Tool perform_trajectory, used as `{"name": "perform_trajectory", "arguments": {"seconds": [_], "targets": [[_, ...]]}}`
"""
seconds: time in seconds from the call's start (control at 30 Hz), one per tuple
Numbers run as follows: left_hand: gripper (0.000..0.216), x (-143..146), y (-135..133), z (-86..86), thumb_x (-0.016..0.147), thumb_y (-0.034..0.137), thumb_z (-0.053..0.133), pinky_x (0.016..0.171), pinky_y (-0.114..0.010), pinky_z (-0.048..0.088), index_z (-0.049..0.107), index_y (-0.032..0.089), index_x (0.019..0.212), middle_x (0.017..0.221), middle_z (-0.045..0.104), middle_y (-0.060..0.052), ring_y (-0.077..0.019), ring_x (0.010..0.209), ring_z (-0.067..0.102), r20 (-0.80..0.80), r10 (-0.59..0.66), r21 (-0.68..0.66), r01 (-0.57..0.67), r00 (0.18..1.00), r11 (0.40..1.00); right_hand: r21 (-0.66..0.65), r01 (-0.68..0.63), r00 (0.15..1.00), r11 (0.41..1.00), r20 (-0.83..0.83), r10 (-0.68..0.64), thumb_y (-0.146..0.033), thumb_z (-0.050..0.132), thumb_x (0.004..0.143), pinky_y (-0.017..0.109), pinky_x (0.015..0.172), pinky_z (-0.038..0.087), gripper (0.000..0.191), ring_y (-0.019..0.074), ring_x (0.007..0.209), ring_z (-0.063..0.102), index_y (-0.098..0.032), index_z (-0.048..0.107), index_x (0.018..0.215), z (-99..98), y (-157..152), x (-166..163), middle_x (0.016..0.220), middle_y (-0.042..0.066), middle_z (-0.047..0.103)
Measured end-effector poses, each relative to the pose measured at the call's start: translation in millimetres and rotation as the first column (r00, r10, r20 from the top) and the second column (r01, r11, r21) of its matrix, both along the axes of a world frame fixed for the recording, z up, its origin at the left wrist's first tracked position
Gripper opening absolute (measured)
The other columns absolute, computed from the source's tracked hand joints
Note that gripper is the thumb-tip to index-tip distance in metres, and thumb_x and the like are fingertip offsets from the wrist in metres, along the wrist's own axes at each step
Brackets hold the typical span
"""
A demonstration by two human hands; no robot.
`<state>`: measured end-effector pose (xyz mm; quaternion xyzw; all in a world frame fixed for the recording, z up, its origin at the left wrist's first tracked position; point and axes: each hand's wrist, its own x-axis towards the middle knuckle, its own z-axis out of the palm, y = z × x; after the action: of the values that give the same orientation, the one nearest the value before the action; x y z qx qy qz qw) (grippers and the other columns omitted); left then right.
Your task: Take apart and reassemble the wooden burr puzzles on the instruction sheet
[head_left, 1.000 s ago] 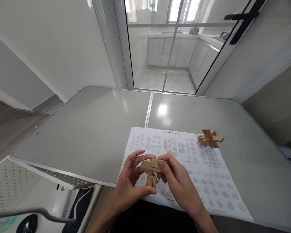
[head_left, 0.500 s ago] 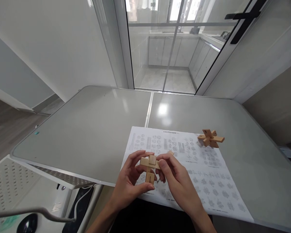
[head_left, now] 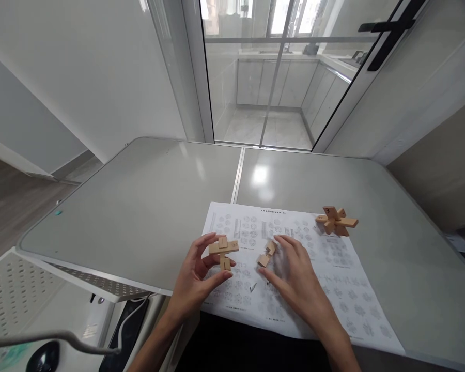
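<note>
My left hand (head_left: 201,271) grips a partly joined wooden burr puzzle (head_left: 223,249) between thumb and fingers, just above the printed sheet. It is made of crossed, notched light-wood bars, with marks on some ends. On the sheet lies a loose notched wooden piece (head_left: 267,254), tilted diagonally. Around it, my right hand (head_left: 294,274) has thumb and fingers spread, the tips at or very near its two ends; whether they touch cannot be made out. Further right, a star-shaped wooden puzzle (head_left: 336,221) sits on the sheet's far corner.
The printed sheet (head_left: 313,263), covered with small diagrams, lies over the front of the grey table (head_left: 170,206). At the lower left are a perforated white rack (head_left: 19,289), a cable (head_left: 62,337) and a black mouse (head_left: 43,356). A glass door (head_left: 275,88) stands behind the table.
My hands have moved apart. The left carried the joined wooden puzzle left and slightly up; the right let go of it and moved right to the loose piece, which now shows fully.
</note>
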<state>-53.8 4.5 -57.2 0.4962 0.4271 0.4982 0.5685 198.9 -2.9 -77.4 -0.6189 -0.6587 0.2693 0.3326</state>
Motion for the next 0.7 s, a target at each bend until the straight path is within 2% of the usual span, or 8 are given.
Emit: {"name": "perform_trajectory", "arguments": {"seconds": [0.1, 0.17, 0.3, 0.43, 0.57, 0.63, 0.7], "targets": [[0.068, 0.7, -1.1, 0.3, 0.083, 0.025, 0.089, 0.096, -0.043, 0.064, 0.053, 0.033, 0.140, 0.149, 0.056, -0.009, -0.0207, 0.099, 0.078, -0.021, -0.003, 0.003, 0.003, 1.000, 1.000, 0.012, 0.006, 1.000, 1.000, 0.018, -0.006, -0.045, 0.073, 0.094, 0.065, 0.114, 0.047, 0.060, 0.0399, 0.143, 0.047, -0.028, 0.053, 0.148, -6.3, 2.4, -4.1, 0.148, 0.013, 0.055], [0.069, 1.2, -1.8, 3.1, 0.082, 0.025, 0.090, 0.097, -0.044, 0.064, 0.053, 0.032, 0.140, 0.148, 0.057, -0.010, -0.0215, 0.099, 0.078, -0.043, -0.002, 0.019, 0.002, 0.999, 1.000, -0.002, 0.015, 1.000, 1.000, -0.007, -0.015, -0.043, 0.071, 0.096, 0.062, 0.113, 0.049, 0.054, 0.0381, 0.140, 0.052, -0.028, 0.056, 0.145, -3.3, 3.2, -7.4, 0.145, 0.013, 0.058], [0.068, 1.4, -1.7, 8.8, 0.081, 0.024, 0.091, 0.096, -0.044, 0.064, 0.055, 0.030, 0.139, 0.147, 0.060, -0.011, -0.0208, 0.096, 0.077, -0.074, -0.004, 0.071, 0.010, 0.997, 0.997, -0.099, -0.039, 0.979, 0.994, -0.205, 0.017, -0.043, 0.076, 0.092, 0.053, 0.103, 0.057, 0.051, 0.0315, 0.121, 0.067, -0.030, 0.055, 0.137, 12.6, 2.0, -13.1, 0.141, 0.010, 0.063], [0.069, 2.6, -1.5, 8.3, 0.080, 0.023, 0.091, 0.097, -0.039, 0.063, 0.057, 0.031, 0.140, 0.145, 0.062, -0.010, -0.0242, 0.109, 0.074, -0.071, 0.002, 0.118, 0.006, 0.997, 0.993, -0.097, -0.088, 0.917, 0.991, -0.398, 0.042, -0.041, 0.083, 0.086, 0.045, 0.099, 0.060, 0.051, 0.0250, 0.106, 0.071, -0.029, 0.053, 0.127, 24.9, -1.0, -21.4, 0.129, 0.007, 0.069], [0.071, 6.0, -3.1, 5.3, 0.080, 0.022, 0.092, 0.101, -0.038, 0.060, 0.057, 0.032, 0.141, 0.145, 0.062, -0.009, -0.0262, 0.118, 0.072, -0.056, 0.001, 0.123, 0.006, 0.998, 0.992, -0.065, -0.061, 0.927, 0.996, -0.375, 0.032, -0.039, 0.086, 0.084, 0.038, 0.082, 0.062, 0.057, 0.0209, 0.083, 0.069, -0.028, 0.053, 0.128, 29.1, -5.2, -31.7, 0.097, 0.000, 0.069], [0.072, 8.2, -4.2, 4.6, 0.079, 0.022, 0.092, 0.106, -0.038, 0.057, 0.057, 0.032, 0.141, 0.145, 0.063, -0.009, -0.0265, 0.123, 0.069, -0.064, 0.005, 0.117, 0.002, 0.998, 0.993, -0.024, -0.073, 0.934, 0.997, -0.352, 0.060, -0.036, 0.084, 0.087, 0.033, 0.071, 0.061, 0.052, 0.0184, 0.072, 0.065, -0.028, 0.053, 0.128, 30.2, -6.9, -36.4, 0.087, -0.003, 0.064], [0.071, 10.2, -4.8, 4.9, 0.080, 0.022, 0.092, 0.109, -0.039, 0.054, 0.058, 0.031, 0.141, 0.145, 0.063, -0.009, -0.0271, 0.127, 0.067, -0.080, 0.013, 0.110, -0.004, 0.997, 0.994, 0.016, -0.112, 0.936, 0.994, -0.335, 0.111, -0.033, 0.079, 0.092, 0.031, 0.067, 0.059, 0.040, 0.0170, 0.068, 0.063, -0.027, 0.056, 0.124, 31.4, -7.8, -40.3, 0.085, -0.003, 0.063]]}}
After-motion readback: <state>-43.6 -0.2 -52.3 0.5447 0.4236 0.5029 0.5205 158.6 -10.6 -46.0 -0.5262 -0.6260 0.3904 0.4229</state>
